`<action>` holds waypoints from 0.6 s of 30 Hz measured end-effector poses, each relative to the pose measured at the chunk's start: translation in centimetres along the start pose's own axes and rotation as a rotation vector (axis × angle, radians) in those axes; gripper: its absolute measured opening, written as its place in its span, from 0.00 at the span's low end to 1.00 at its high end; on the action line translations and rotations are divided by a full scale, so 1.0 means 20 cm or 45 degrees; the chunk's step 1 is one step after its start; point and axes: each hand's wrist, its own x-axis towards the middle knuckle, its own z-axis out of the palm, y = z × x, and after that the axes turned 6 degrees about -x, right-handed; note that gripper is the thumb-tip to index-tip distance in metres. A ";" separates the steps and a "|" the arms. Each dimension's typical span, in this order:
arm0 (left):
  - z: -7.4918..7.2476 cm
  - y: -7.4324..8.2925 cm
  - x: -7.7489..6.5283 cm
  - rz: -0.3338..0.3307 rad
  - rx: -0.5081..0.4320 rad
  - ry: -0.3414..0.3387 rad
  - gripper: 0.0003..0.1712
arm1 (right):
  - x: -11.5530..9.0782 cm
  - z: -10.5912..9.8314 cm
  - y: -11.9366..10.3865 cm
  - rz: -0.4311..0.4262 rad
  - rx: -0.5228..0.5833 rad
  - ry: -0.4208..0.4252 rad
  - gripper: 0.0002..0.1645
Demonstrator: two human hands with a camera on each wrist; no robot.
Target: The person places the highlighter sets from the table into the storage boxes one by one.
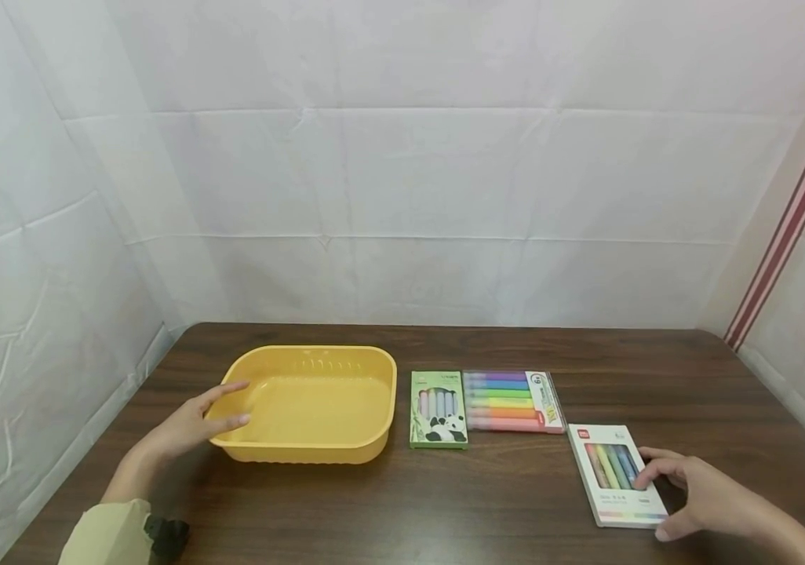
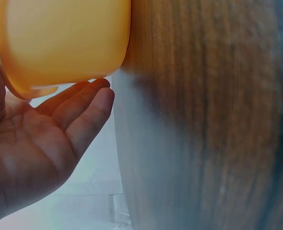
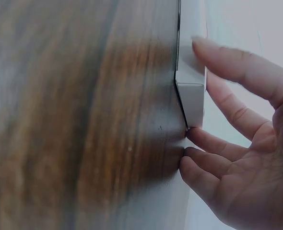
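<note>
My left hand point(image 1: 187, 424) rests over the left rim of a yellow plastic tray point(image 1: 318, 452). Its thumb and index finger extend loosely across the rim; in the left wrist view the other fingers point(image 2: 88, 112) lie fairly straight outside the tray wall point(image 2: 69, 43). At the right, a white crayon box point(image 1: 610, 502) with a window of coloured sticks lies on the table. My right hand point(image 1: 706, 494) holds its near right corner, index bent onto the top and thumb at the near edge. The right wrist view shows several fingers point(image 3: 218, 143) beside the box end point(image 3: 192, 98), fingertips low at the tabletop.
Between tray and crayon box lie a green panda-print box of pens point(image 1: 439, 431) and a clear pack of rainbow highlighters point(image 1: 504, 404), side by side. All stand on a dark wooden table point(image 1: 402, 510). White sheeting point(image 1: 409, 180) hangs behind the table and along its sides.
</note>
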 end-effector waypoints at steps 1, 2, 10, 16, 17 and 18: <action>0.00 0.00 0.00 -0.001 -0.005 -0.001 0.39 | 0.00 0.00 0.00 0.008 -0.011 0.001 0.26; 0.00 0.00 0.00 -0.004 -0.006 0.000 0.39 | 0.00 0.00 0.00 0.012 -0.003 0.001 0.26; -0.01 0.00 0.01 -0.002 -0.024 -0.001 0.39 | 0.00 0.00 -0.01 0.028 -0.014 0.022 0.25; -0.01 0.00 0.00 -0.004 -0.032 -0.001 0.39 | 0.00 0.00 -0.02 0.037 -0.062 0.043 0.25; -0.01 0.00 0.00 -0.004 -0.033 -0.002 0.39 | 0.00 0.00 -0.02 0.032 -0.072 0.046 0.25; -0.01 0.00 0.00 -0.005 -0.031 -0.002 0.39 | 0.00 0.00 -0.02 0.025 -0.080 0.048 0.26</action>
